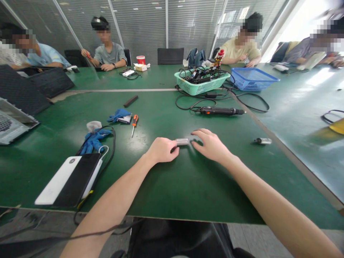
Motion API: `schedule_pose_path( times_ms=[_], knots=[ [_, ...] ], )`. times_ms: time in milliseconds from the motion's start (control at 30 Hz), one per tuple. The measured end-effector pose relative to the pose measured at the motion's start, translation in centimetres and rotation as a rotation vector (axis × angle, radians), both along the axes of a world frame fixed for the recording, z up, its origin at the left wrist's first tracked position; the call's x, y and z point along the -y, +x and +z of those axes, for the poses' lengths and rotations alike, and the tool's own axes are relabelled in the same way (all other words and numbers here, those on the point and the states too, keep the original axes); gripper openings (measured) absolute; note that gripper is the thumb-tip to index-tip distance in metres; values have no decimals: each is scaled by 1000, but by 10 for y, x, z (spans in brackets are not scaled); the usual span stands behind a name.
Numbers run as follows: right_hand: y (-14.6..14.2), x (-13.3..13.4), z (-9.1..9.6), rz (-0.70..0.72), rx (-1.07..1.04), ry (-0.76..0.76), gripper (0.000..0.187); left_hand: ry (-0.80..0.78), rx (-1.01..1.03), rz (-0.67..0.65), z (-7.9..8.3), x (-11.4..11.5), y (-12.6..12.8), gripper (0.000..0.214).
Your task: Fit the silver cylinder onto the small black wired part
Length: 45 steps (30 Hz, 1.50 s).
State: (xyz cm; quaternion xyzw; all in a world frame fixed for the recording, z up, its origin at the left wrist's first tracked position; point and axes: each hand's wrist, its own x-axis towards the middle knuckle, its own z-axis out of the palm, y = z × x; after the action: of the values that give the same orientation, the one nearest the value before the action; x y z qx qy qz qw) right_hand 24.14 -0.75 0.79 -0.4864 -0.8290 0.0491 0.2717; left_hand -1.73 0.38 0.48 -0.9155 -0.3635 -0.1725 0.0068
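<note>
Hold the cylinder (182,142) low over the table (188,190), between the two hands, for the steadiest work. Grip only its left end with the left hand (163,149), with thumb and fingers closed on it, leaving the rest of the metal bare toward the right. Squeeze firmly but not hard; being smooth and round, likely to slip or roll under a loose pinch. Cannot tell from this angle whether resting on the surface or just clear of it; if clear, best lowered for support. Take care with the right hand (208,143): set just beside the free end, with thumb and fingers apart and nothing seen held between them, slightly blurred at the tips. Hard to say whether touching the metal there. For any grip on that end, line up with the long axis first, so as not to knock it askew. Mind the second cylinder (263,141), lying well off to the right; avoid brushing it with the forearm. Leave alone the driver (220,111), lying beyond the right hand and in front of the green basket (198,88), and likewise the screwdriver (134,121) and gloves (93,141), off to the left.
</note>
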Motion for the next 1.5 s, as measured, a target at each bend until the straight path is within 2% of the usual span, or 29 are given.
schedule_pose_path(
  times_ms=[133, 300, 400, 600, 700, 1000, 1500],
  knots=[
    [-43, -6, -13, 156, 5, 17, 42, -37, -20, 122, -2, -5, -5, 26],
    [-55, -10, -22, 219, -27, -17, 30, -53, -57, 218, -5, -10, -8, 24],
    [-52, -4, -20, 240, -40, -7, 26, -65, -54, 191, -3, -9, -7, 19],
    [-43, 11, -16, 230, -48, -14, 24, -99, -70, 25, 3, -4, -3, 18],
    [-42, 13, -17, 210, -53, -20, 26, -99, -87, -16, 3, -2, 0, 17],
    [-42, 10, -17, 216, -39, -18, 30, -89, -92, -22, -1, -4, 0, 17],
    [-40, 9, -16, 214, -32, -32, 24, -79, -90, -23, -4, -5, 0, 18]
  ],
)
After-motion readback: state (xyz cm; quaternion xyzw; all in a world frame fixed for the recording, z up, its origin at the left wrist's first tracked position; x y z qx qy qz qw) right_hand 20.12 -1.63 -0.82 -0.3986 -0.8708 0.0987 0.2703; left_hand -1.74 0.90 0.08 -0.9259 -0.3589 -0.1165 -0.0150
